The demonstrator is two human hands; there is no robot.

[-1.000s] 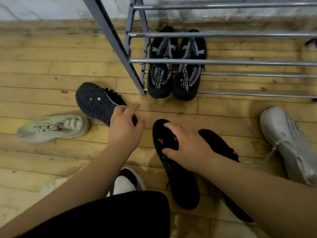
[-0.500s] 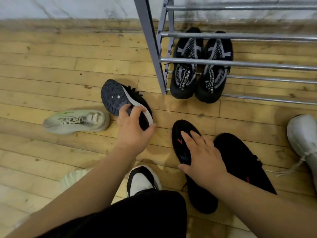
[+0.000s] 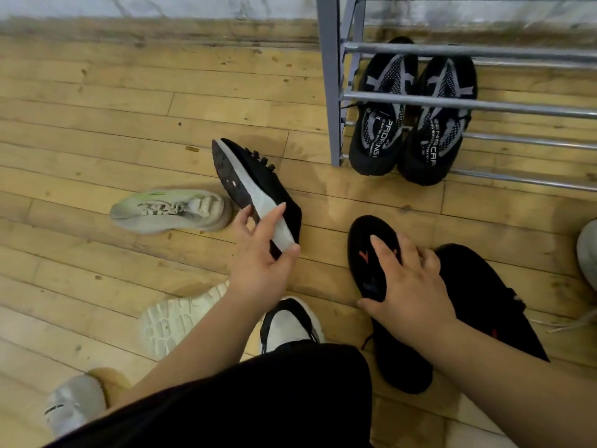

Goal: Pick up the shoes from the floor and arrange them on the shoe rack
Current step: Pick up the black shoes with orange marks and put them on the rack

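Note:
My left hand (image 3: 258, 253) grips the heel end of a black shoe with a grey-white sole edge (image 3: 255, 184), tipped on its side on the wooden floor. My right hand (image 3: 408, 282) is closed over a black shoe with red marks (image 3: 368, 250) that lies sole up. A second black shoe (image 3: 484, 295) lies just right of it. The grey metal shoe rack (image 3: 332, 92) stands at the top right, with a pair of black and grey shoes (image 3: 410, 114) on its lowest bars.
A pale green-grey sneaker (image 3: 171, 210) lies to the left. A cream shoe, sole up (image 3: 171, 324), a black and white shoe (image 3: 290, 324) and a grey shoe (image 3: 74, 405) sit near my black-clad leg. Another pale shoe (image 3: 588, 253) is at the right edge.
My left hand has reached the black shoe with the grey sole, closed on it and tipped it from sole up onto its side. My right hand stays on the red-marked shoe. The view shifted left.

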